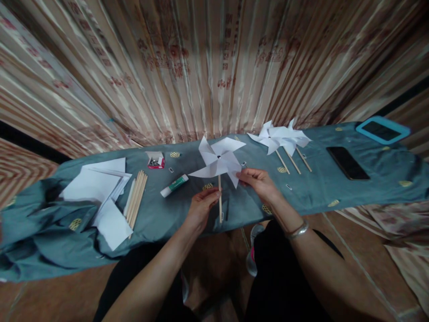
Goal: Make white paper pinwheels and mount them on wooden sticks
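Note:
A white paper pinwheel (219, 157) with a shiny pin at its centre is held up over the middle of the table. My left hand (203, 208) is closed around its wooden stick (220, 205), below the blades. On the other side, my right hand (256, 181) pinches the tip of the lower right blade between thumb and fingers. Left of the pinwheel lies a glue stick (174, 185) with a green and white label. Behind it stands a small open red and white box (155, 160) of metal pins.
Several finished pinwheels (281, 137) lie at the back right. Farther right are a black phone (347, 163) and a blue-framed tablet-like object (382, 129). White paper sheets (97, 183) and a bundle of wooden sticks (137, 199) rest at left on the green cloth (301, 192). A curtain (201, 67) hangs behind.

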The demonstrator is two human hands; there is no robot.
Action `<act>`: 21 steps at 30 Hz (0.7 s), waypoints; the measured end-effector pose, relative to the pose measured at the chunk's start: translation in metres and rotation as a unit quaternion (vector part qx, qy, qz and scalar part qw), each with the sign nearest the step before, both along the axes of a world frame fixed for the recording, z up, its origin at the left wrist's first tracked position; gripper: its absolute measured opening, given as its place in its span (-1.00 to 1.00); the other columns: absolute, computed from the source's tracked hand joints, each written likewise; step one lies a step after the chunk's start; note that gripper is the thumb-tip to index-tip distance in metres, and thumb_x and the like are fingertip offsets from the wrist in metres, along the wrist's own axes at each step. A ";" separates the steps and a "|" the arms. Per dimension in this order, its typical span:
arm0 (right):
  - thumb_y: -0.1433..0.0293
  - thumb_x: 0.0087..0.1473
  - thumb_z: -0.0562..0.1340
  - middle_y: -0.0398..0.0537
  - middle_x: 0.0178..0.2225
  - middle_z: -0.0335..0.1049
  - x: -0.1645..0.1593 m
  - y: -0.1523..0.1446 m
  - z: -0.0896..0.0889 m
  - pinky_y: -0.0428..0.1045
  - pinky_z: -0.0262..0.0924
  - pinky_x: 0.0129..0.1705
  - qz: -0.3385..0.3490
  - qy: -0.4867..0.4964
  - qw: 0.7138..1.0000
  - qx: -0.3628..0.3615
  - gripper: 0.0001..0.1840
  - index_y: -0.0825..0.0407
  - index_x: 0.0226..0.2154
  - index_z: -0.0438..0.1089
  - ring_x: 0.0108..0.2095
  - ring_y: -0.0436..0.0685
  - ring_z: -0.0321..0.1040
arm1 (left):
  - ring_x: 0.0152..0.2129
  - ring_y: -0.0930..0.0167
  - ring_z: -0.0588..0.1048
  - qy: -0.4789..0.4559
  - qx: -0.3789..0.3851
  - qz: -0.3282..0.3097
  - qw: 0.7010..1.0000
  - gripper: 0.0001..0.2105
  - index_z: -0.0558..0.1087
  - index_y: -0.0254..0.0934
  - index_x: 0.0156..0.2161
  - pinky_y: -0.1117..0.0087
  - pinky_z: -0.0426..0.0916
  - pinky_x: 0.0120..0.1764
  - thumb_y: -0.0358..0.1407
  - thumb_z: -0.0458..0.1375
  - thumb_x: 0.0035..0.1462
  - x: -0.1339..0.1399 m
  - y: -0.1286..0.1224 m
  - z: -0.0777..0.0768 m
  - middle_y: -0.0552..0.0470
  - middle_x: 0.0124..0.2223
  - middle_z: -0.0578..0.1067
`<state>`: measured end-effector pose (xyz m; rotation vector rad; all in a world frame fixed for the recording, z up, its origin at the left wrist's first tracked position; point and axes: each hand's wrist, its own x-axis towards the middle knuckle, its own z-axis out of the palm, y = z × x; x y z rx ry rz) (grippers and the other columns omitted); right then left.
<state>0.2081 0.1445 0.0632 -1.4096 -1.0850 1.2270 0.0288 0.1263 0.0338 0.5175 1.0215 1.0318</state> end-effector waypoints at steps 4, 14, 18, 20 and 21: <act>0.01 -0.34 0.45 -0.22 -0.67 0.24 -0.003 -0.001 0.000 -0.06 0.03 -0.47 0.014 0.035 0.999 -0.013 -0.54 0.01 -0.72 0.35 -0.58 -0.04 0.11 | -0.52 0.52 0.42 0.000 0.006 -0.006 1.000 -0.69 0.61 -0.35 -0.46 0.45 0.30 -0.33 -0.30 0.50 -0.44 0.000 0.000 -0.001 0.02 -0.45 0.56; 0.06 -0.38 0.48 -0.19 -0.64 0.34 -0.007 -0.003 -0.004 -0.07 0.06 -0.45 0.033 0.084 0.995 -0.032 -0.59 0.03 -0.67 0.43 -0.56 -0.04 0.18 | -0.53 0.54 0.40 0.004 0.002 -0.011 1.000 -0.67 0.61 -0.33 -0.48 0.48 0.28 -0.35 -0.29 0.52 -0.50 0.002 0.000 0.002 0.06 -0.48 0.55; 0.09 -0.37 0.49 -0.18 -0.62 0.39 -0.009 -0.004 -0.005 -0.08 0.06 -0.44 0.040 0.104 0.993 -0.035 -0.62 0.04 -0.66 0.47 -0.56 -0.06 0.18 | -0.54 0.54 0.38 0.004 0.005 -0.015 1.000 -0.67 0.61 -0.33 -0.47 0.48 0.26 -0.35 -0.29 0.51 -0.48 0.001 0.000 0.002 0.06 -0.49 0.54; 0.11 -0.36 0.50 -0.17 -0.60 0.42 -0.010 -0.004 -0.005 -0.08 0.07 -0.43 0.045 0.116 0.991 -0.040 -0.64 0.04 -0.64 0.50 -0.56 -0.07 0.19 | -0.54 0.54 0.38 0.008 0.006 -0.018 1.000 -0.68 0.61 -0.34 -0.47 0.47 0.26 -0.35 -0.29 0.50 -0.47 0.001 0.000 0.001 0.06 -0.49 0.54; 0.12 -0.37 0.50 -0.16 -0.60 0.43 -0.011 -0.004 -0.005 -0.08 0.07 -0.43 0.048 0.121 0.991 -0.040 -0.64 0.04 -0.63 0.50 -0.56 -0.07 0.20 | -0.54 0.54 0.37 0.010 0.006 -0.020 1.000 -0.68 0.61 -0.34 -0.46 0.47 0.26 -0.35 -0.29 0.50 -0.46 0.001 0.000 0.001 0.07 -0.49 0.54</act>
